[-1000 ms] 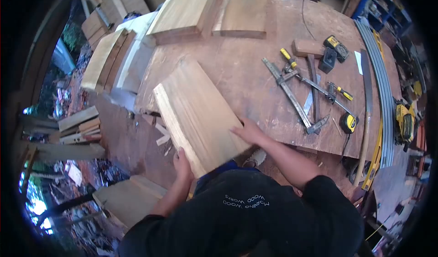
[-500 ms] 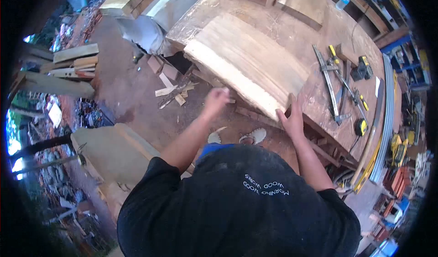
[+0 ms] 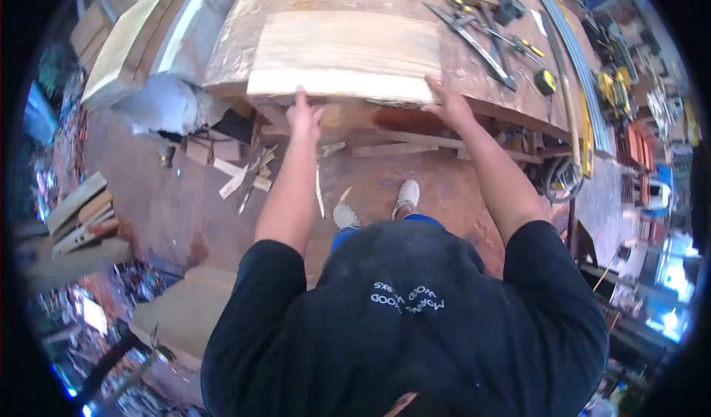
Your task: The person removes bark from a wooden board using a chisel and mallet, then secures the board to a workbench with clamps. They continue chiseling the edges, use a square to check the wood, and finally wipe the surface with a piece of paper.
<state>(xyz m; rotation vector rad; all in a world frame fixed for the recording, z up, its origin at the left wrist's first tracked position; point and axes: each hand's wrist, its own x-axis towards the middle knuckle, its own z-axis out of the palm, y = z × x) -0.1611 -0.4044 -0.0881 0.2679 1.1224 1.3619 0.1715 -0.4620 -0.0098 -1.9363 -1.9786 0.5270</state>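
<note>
Board [image 3: 344, 50]: flat, near side of desk [image 3: 233, 47].
Left hand [image 3: 304, 117]: at near edge.
Right hand [image 3: 450, 107]: near-right corner.
Hands: apart; grips unclear.
Edge care: press both ends evenly.

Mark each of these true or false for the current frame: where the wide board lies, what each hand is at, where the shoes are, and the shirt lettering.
1. The wide board lies on the workbench. True.
2. The left hand holds the tape measure. False: the hand is at the board's near edge; the tape measure lies on the workbench, off to the right.
3. The right hand is at the board's near right corner. True.
4. Both shoes are on top of the workbench. False: they are on the floor.
5. The black shirt has white lettering. True.
</note>
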